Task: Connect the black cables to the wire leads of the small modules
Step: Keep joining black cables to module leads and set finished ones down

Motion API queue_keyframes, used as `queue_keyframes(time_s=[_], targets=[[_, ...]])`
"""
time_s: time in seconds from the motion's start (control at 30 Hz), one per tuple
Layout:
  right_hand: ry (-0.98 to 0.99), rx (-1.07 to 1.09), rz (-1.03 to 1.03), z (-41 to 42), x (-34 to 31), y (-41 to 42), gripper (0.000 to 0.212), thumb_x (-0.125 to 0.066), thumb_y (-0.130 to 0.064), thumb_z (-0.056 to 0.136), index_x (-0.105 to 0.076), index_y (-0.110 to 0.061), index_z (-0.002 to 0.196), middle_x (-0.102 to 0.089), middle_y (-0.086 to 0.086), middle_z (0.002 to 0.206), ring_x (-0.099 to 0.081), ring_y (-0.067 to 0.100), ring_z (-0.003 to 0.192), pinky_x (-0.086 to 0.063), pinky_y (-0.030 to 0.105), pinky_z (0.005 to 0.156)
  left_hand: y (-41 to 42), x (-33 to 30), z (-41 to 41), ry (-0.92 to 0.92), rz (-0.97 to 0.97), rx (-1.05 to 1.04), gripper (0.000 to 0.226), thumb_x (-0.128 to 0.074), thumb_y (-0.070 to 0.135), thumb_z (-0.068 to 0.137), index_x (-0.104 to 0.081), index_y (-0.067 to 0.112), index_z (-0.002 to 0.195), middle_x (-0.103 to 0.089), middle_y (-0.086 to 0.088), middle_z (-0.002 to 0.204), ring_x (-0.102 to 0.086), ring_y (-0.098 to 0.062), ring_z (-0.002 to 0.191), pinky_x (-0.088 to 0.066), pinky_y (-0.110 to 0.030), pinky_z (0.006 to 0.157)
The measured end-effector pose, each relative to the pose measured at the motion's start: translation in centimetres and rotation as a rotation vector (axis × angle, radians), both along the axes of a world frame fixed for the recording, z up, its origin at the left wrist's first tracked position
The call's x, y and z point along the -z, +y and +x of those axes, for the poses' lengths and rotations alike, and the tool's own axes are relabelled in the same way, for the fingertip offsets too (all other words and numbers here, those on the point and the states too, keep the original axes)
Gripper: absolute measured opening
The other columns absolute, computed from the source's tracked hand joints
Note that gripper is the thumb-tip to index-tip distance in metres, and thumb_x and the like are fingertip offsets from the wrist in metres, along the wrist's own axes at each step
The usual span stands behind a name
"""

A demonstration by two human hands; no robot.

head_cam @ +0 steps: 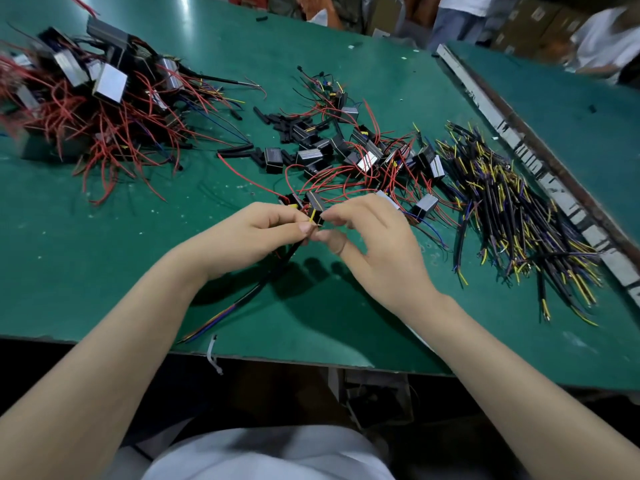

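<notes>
Green bench (104, 271), left hand (249, 233) gripping small module (316, 210) w/ black cable (263, 285), right hand (374, 237) fingers curled, pinching at the module's yellow lead (312, 215), cable pile (512, 216) at right.

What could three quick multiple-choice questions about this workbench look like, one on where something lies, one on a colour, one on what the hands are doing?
1. Where does the loose pile of black cables lie?
A. On the person's right side of the table
B. At the far left corner
C. In the person's lap

2. What colour is the table top?
A. Grey
B. Green
C. White

3. What is the left hand doing?
A. Lying flat on the table
B. Hanging below the table edge
C. Holding a small module and a black cable

Answers:
1 A: the cables with yellow and blue tips are heaped on the right, near the metal strip.
2 B: the whole surface is green.
3 C: its fingers curl round them, while the right hand pinches at the wire ends beside it.
</notes>
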State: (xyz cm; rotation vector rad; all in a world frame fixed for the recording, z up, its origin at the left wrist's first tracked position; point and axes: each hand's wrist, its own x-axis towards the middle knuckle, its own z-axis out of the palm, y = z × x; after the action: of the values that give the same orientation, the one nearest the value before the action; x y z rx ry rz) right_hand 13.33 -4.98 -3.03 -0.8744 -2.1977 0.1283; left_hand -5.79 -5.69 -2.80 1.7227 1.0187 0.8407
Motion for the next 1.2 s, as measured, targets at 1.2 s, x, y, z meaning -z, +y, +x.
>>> queue_keyframes(time_s=[1.2], targets=[[-0.052, -0.029, -0.283, -0.2, 0.7, 4.1, 0.025, -0.052, -0.019, 0.097, -0.063, -0.012, 0.117, -0.062, 0.004, 0.114, -0.054, 0.021, 0.11, -0.037, 0.039, 0.099, -0.3, 1.1, -0.3, -0.064, 0.064, 0.027, 0.013, -0.066, 0.025, 0.08, -0.073, 0.015, 0.084, -0.06, 0.0, 0.086, -0.056, -0.007, 0.082, -0.042, -0.018, 0.081]])
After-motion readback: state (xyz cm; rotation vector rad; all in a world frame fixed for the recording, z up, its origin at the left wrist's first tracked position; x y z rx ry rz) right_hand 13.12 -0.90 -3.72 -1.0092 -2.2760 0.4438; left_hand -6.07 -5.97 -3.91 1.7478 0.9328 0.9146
